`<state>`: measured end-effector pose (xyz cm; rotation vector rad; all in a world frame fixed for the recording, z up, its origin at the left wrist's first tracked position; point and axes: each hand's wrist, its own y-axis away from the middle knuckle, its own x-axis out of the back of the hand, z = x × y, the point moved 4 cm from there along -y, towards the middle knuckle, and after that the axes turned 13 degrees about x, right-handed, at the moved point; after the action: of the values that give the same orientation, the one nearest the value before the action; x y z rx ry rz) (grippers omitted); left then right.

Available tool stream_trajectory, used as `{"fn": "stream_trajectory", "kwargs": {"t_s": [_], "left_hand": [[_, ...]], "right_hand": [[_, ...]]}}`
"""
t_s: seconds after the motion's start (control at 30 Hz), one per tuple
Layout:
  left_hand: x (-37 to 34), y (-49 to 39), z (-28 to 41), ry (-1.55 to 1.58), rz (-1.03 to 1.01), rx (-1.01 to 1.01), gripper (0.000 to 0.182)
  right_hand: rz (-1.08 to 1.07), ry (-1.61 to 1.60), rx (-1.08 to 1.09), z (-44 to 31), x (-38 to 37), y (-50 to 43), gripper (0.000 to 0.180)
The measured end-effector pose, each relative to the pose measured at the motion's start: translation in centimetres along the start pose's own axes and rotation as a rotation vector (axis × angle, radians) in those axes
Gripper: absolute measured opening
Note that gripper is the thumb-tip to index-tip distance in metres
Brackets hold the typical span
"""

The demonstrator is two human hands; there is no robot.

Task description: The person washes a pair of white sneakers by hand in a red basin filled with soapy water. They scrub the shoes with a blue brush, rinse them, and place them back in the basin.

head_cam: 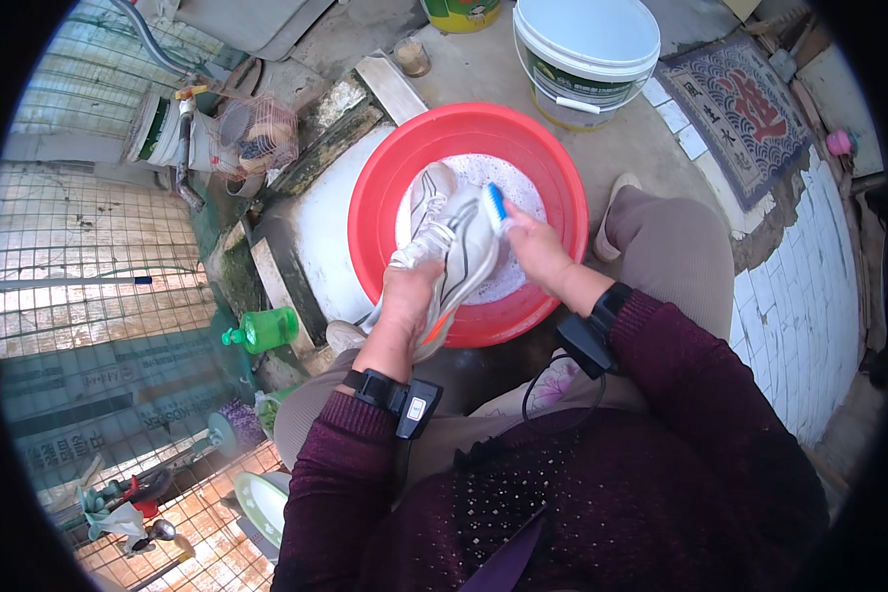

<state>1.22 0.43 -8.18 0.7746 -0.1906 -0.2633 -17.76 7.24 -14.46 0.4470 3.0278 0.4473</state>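
Over a red plastic basin [385, 177] of sudsy water [522, 181], my left hand [408, 296] grips a white sneaker [470, 255] with dark stripes by its heel end. My right hand [536, 248] is closed around a blue brush [496, 201], whose white bristles touch the side of the sneaker near the toe. The brush's handle is mostly hidden by my fingers. A second white sneaker [428, 194] rests in the basin, partly covered by the one I hold.
A white lidless bucket [584, 78] stands beyond the basin, right of centre. To the left lie a green bottle [266, 330] and a wire basket [255, 137] near a tap [186, 107]. A patterned mat [740, 118] covers the floor at the right.
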Motion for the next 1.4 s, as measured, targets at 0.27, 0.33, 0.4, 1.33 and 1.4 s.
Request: {"fn": "stream_trajectory", "kwargs": {"t_s": [0.27, 0.33, 0.4, 1.33, 1.4], "left_hand": [[-0.5, -0.9, 0.8, 0.302, 0.008, 0.181, 0.033], [-1.1, -1.1, 0.3, 0.283, -0.052, 0.222, 0.033], [-1.6, -1.2, -0.1, 0.343, -0.183, 0.310, 0.031], [-1.1, -1.2, 3.2, 0.767, -0.270, 0.331, 0.039], [-1.3, -2.2, 3.6, 0.869, -0.287, 0.324, 0.044]], "right_hand": [[-0.439, 0.565, 0.250, -2.7, -3.3, 2.5, 0.052], [-0.188, 0.575, 0.310, -4.6, -2.0, 0.9, 0.050], [-0.167, 0.606, 0.310, -5.5, -1.9, 1.1, 0.051], [-0.216, 0.555, 0.438, -9.0, -2.4, 1.7, 0.050], [-0.239, 0.538, 0.339, -10.1, -2.5, 2.5, 0.051]]}}
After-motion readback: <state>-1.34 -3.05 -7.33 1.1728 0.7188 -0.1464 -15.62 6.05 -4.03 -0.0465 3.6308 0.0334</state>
